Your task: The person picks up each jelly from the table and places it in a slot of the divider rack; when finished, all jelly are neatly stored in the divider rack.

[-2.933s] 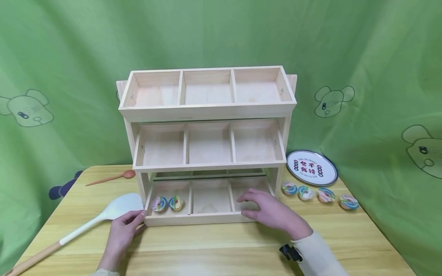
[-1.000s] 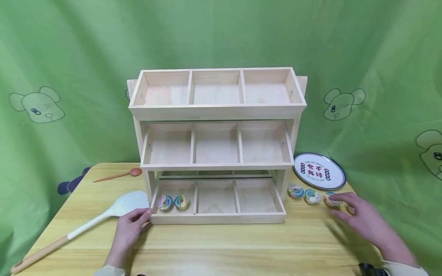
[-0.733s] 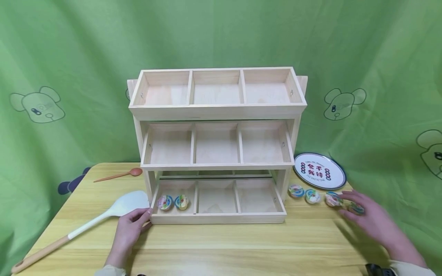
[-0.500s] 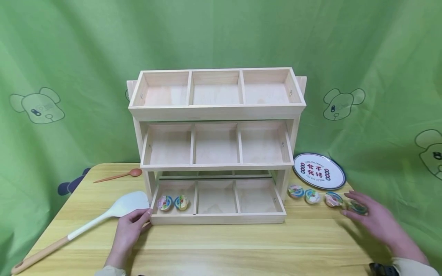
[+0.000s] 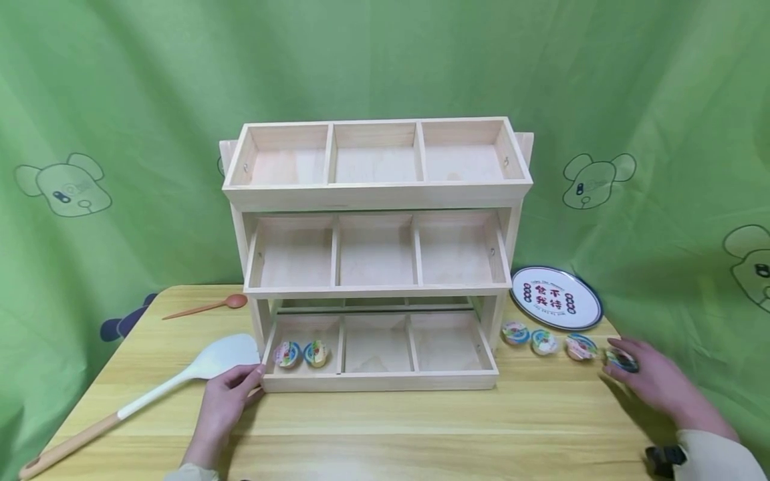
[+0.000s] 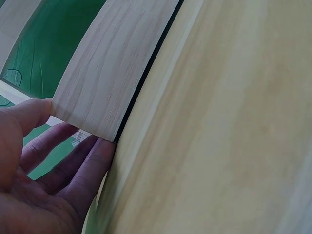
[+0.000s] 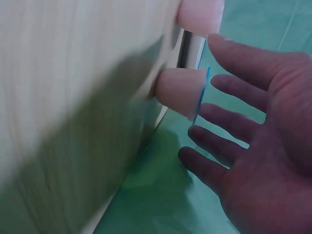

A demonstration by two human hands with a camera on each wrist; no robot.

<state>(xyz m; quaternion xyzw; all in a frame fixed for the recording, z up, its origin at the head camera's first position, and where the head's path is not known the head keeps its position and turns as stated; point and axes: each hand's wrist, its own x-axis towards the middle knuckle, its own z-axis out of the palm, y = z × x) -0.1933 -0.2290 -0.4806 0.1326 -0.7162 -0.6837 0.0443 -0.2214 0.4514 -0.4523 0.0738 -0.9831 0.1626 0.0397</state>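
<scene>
A pale three-tier wooden rack (image 5: 379, 382) stands on the table, each tier split into three compartments. My left hand (image 5: 224, 407) holds the front left corner of its bottom tray; in the left wrist view, the thumb and fingers (image 6: 100, 158) meet the end of the front board. Two small jelly cups (image 5: 287, 354) sit in the bottom left compartment. Right of the rack, several more jelly cups (image 5: 544, 342) form a row. My right hand (image 5: 658, 381) reaches over the rightmost jelly cup (image 7: 181, 92), its fingers spread around the lid; contact is unclear.
An oval plate (image 5: 556, 298) with red characters lies behind the row of cups. On the left are a white spatula (image 5: 219, 355) with a wooden handle and a red-brown spoon (image 5: 234, 300). A green curtain (image 5: 379, 60) hangs behind the table.
My right hand has left the bottom tray's right compartment and moved right, past the third cup, to the rightmost one. The left hand keeps its place at the tray corner. The head view shifted slightly.
</scene>
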